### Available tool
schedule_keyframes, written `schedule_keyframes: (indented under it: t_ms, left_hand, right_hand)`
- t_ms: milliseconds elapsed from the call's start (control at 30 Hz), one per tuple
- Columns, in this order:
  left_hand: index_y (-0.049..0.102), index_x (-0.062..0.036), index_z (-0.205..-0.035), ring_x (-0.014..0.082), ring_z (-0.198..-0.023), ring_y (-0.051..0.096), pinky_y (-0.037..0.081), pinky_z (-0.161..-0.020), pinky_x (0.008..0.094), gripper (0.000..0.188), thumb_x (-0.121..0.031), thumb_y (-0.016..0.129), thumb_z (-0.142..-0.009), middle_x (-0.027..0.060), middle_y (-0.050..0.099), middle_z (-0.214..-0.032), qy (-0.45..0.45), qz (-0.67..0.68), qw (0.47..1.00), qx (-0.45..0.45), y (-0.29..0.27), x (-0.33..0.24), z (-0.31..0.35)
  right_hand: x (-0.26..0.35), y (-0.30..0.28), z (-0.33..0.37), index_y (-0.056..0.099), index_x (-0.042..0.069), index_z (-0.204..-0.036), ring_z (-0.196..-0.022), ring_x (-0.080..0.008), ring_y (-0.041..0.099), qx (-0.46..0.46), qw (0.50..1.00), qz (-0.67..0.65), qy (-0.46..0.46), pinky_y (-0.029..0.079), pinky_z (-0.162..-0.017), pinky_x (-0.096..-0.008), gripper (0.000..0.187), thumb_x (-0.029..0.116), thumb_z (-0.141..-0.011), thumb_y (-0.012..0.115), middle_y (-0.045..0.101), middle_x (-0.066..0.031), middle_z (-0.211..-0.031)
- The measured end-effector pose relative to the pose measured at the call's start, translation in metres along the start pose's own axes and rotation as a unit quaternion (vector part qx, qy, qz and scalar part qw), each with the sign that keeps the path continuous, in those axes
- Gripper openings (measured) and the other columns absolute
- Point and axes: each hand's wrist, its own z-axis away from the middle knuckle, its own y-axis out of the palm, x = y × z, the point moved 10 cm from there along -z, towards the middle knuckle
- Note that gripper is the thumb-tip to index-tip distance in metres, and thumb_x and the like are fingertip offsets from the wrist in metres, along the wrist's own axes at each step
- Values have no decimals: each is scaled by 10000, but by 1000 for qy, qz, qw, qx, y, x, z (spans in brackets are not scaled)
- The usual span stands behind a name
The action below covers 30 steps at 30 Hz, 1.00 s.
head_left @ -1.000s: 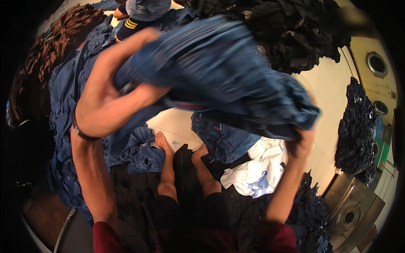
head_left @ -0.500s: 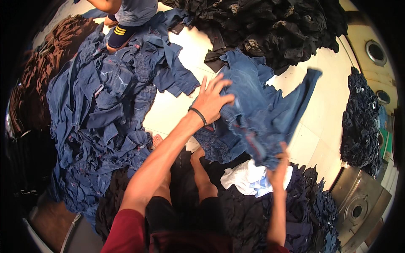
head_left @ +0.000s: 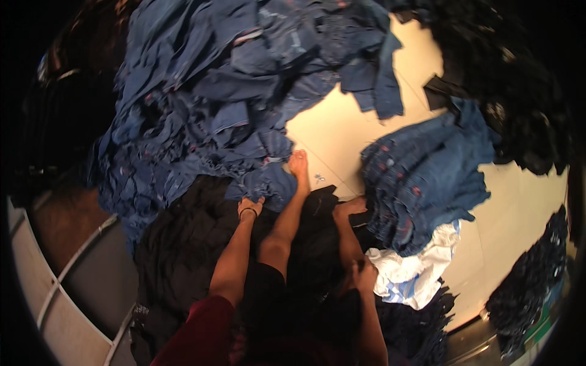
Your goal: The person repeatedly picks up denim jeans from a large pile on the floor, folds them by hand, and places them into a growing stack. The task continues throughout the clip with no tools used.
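Note:
My left hand [head_left: 249, 208] reaches to the near edge of a large heap of blue denim garments [head_left: 201, 122]. Its fingers are closed on a blue denim garment [head_left: 271, 185] lying at that edge. Close to my bent leg, my right hand [head_left: 365, 274] is curled closed, and no garment shows in it. Beyond it to the right lies a stack of blue denim garments [head_left: 421, 174] with gathered, elastic-looking edges. A white cloth or bag with blue marks [head_left: 415, 268] sits between that stack and my right hand.
Dark garments [head_left: 183, 238] are piled around my legs. Black garments [head_left: 519, 79] are heaped at the far right, with another dark pile [head_left: 531, 274] at the right edge. Pale floor tiles [head_left: 329, 134] show between the heaps. A metal-framed structure [head_left: 67, 287] stands at the lower left.
The denim garment my hands were spreading now lies on the right-hand stack. My left hand has moved to the left heap, and my right has drawn back. The view has swung left.

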Motion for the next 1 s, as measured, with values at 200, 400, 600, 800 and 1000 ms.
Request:
schedule_keyframes:
  t_ms: [200,400,600,800,1000]
  left_hand:
    - [325,112,-1535,427,-1462,412,367,-1195,464,1322,-796,757,-677,308,403,-1574,1,236,972,-1,29,3,-108]
    - [600,-6,-1348,457,-1148,648,501,-1035,509,634,-432,631,-878,307,670,-1225,362,37,929,72,21,-138,86]
    - [490,56,-1375,470,-981,704,547,-923,503,810,-502,756,-852,304,700,-1067,619,84,737,257,-45,-147,353]
    - [227,-9,-1599,382,-1539,264,251,-1243,425,1126,-489,861,-802,222,295,-1630,598,51,784,162,-50,-80,367]
    - [422,-199,-1512,399,-1373,447,405,-1126,477,873,-152,861,-758,196,395,-1505,359,286,832,312,33,-36,348]
  right_hand:
    - [5,-7,-30,685,31,-1149,-954,-424,715,49,998,-8,25,552,-856,-490,331,286,-940,710,742,-217,-974]
    - [84,-8,-31,546,-13,-1376,-1249,-440,588,101,993,-49,47,474,-1034,-483,603,340,-930,748,610,-297,-1315]
    - [212,-90,-5,503,-54,-1339,-1150,-468,585,-20,984,-53,-171,498,-1013,-517,545,218,-914,710,582,-299,-1248]
    - [180,-158,50,676,-30,-949,-790,-90,561,-31,924,-374,74,460,-733,-256,275,219,-1051,620,662,-18,-877]
    - [92,-141,118,661,-72,-1255,-1127,-294,641,-186,854,-422,241,463,-1024,-364,337,6,-937,581,698,-204,-1171]
